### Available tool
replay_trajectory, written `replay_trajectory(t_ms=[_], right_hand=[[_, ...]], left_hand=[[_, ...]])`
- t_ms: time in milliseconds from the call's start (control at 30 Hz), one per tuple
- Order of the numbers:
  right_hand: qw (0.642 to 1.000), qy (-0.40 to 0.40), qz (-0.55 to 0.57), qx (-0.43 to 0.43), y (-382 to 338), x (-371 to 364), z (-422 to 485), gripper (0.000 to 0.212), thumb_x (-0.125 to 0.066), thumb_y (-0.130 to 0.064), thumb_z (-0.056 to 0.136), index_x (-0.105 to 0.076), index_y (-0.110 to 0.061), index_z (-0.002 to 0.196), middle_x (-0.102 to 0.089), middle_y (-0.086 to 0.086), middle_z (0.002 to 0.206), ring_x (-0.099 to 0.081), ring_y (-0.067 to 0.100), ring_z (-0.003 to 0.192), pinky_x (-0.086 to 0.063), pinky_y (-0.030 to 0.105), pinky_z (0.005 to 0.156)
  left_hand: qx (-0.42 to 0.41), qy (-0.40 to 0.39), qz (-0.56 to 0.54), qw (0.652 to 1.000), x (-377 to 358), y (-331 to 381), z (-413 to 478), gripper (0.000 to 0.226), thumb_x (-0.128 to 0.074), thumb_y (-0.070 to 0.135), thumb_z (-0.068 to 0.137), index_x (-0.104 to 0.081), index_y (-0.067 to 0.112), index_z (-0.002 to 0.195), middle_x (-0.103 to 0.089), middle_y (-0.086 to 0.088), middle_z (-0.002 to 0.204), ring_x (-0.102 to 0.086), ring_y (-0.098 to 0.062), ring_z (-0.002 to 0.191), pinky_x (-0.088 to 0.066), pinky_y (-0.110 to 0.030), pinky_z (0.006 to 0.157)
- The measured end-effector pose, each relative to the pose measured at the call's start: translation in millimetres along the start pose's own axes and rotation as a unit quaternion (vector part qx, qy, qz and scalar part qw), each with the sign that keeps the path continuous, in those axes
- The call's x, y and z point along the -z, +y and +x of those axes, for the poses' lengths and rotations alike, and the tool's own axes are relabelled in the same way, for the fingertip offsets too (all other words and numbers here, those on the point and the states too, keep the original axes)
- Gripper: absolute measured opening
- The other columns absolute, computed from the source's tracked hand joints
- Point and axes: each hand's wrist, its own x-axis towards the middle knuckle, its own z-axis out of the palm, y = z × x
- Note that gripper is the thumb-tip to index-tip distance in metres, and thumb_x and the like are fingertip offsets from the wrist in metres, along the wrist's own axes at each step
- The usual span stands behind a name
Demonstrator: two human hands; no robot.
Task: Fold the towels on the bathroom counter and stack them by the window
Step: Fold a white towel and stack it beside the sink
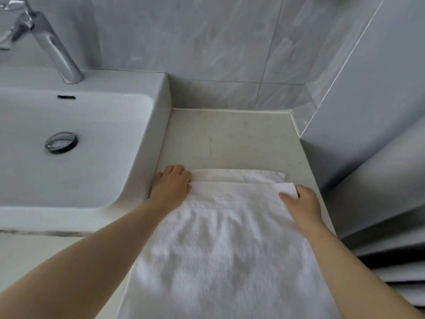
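A white towel (225, 245) lies on the pale counter (230, 139) to the right of the sink, doubled over so that a lower layer shows beyond the far edge of the upper one. My left hand (171, 185) grips the upper layer's far left corner with curled fingers. My right hand (301, 203) pinches the far right corner between thumb and fingers. Both hands are near the counter surface. The towel's near end runs out of view at the bottom.
A white sink basin (147, 139) with a chrome drain (61, 142) and a chrome faucet (55, 47) fills the left. Grey marble tiles (207, 42) form the back wall. A grey panel (368, 111) and folded grey fabric (391, 238) stand on the right.
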Motion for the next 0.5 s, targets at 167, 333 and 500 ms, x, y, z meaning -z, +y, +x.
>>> replay_trajectory(t_ms=[167, 333, 500], right_hand=[[0.989, 0.076, -0.083, 0.099, -3.1, 0.7, -20.0, 0.046, -0.061, -0.008, 0.078, -0.028, -0.027, 0.053, -0.041, 0.002, 0.07, -0.04, 0.023, 0.074, -0.027, 0.028, 0.061], [0.992, -0.018, -0.032, 0.12, -20.0, 4.1, -27.9, 0.018, -0.051, -0.006, 0.09, -0.046, -0.016, 0.075, -0.044, -0.004, 0.067, -0.042, 0.013, 0.061, -0.032, 0.022, 0.053], [0.999, -0.047, 0.001, 0.018, -25.6, 3.2, -20.6, 0.016, -0.04, -0.018, 0.098, -0.05, -0.007, 0.105, -0.049, 0.002, 0.083, -0.047, 0.022, 0.082, -0.037, 0.03, 0.062]], left_hand=[[-0.038, 0.098, 0.041, 0.994, 0.2, -4.6, -17.3, 0.028, -0.088, 0.015, 0.049, -0.066, 0.015, 0.066, -0.062, -0.006, 0.087, -0.054, -0.026, 0.087, -0.049, -0.036, 0.07], [-0.025, 0.002, 0.013, 1.0, 11.5, -6.5, -13.4, 0.02, -0.041, 0.023, 0.097, -0.054, 0.013, 0.109, -0.062, -0.005, 0.107, -0.058, -0.028, 0.098, -0.037, -0.034, 0.09], [-0.016, -0.06, 0.018, 0.998, 20.1, -5.1, -4.0, 0.026, -0.035, 0.024, 0.1, -0.049, 0.011, 0.117, -0.059, -0.009, 0.116, -0.057, -0.032, 0.102, -0.041, -0.032, 0.078]])
